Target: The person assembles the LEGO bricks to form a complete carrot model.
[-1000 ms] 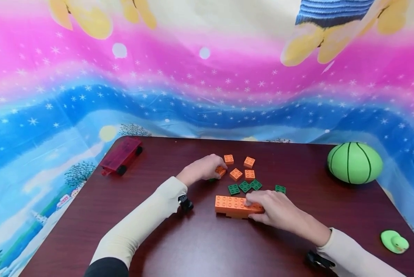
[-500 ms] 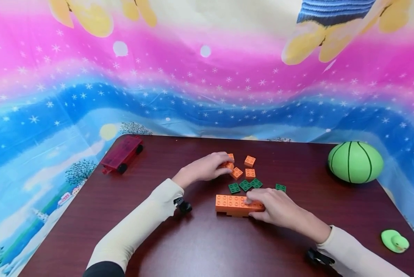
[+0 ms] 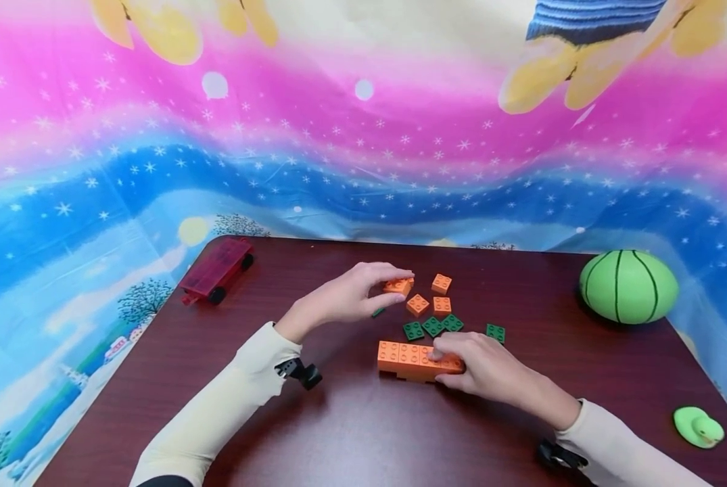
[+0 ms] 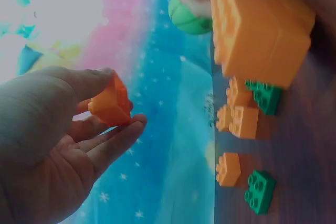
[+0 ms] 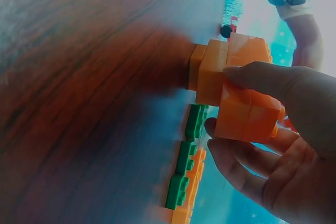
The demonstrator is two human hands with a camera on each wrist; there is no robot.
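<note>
My left hand [image 3: 356, 292] is raised over the far middle of the table, pinching a small orange toy brick [image 4: 111, 103] between thumb and fingertips. Its hollow underside faces the left wrist camera. With thumb and fingers, my right hand [image 3: 491, 365] grips the right end of a long orange brick assembly [image 3: 402, 362]. That assembly has a wide studded top layer and narrower orange layers [image 5: 210, 72] beneath. Beyond it lie several loose orange bricks [image 3: 417, 305] and flat green bricks [image 3: 413, 331]. Another green brick [image 3: 378, 312] shows partly under my left hand.
A translucent red toy cart [image 3: 218, 269] stands at the far left. On the right are a green ball with dark lines [image 3: 628, 287] and a light green rubber duck [image 3: 698, 427]. A patterned cloth [image 3: 363, 155] hangs behind the dark table [image 3: 339, 433].
My left hand moved right and away toward the loose orange bricks, then rose and drew slightly back left with an orange brick pinched. My right hand stayed on the assembly.
</note>
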